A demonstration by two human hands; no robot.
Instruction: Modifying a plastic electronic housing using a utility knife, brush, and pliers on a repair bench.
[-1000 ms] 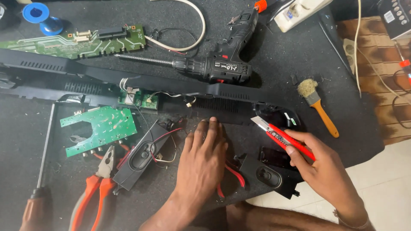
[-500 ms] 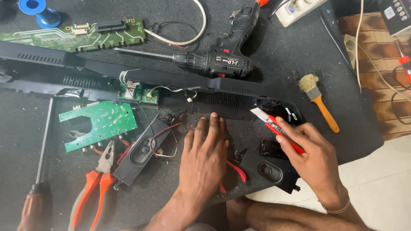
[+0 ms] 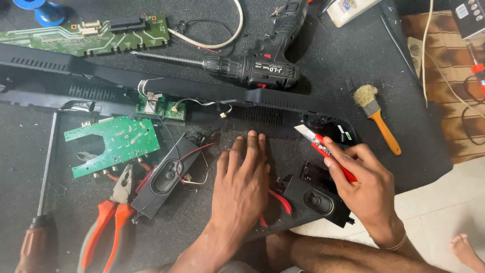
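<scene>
Your left hand lies flat on the dark mat, fingers together, fingertips right at the long black plastic housing, just beside the black speaker. Your right hand is pinching a red utility knife, blade out, tip just over the housing's right end.

Premises appear to be an informal electronics repair area set on the floor. Evidence: dark work mat over pale tiles, green circuit boards, cordless drill, pliers, screwdriver.
</scene>
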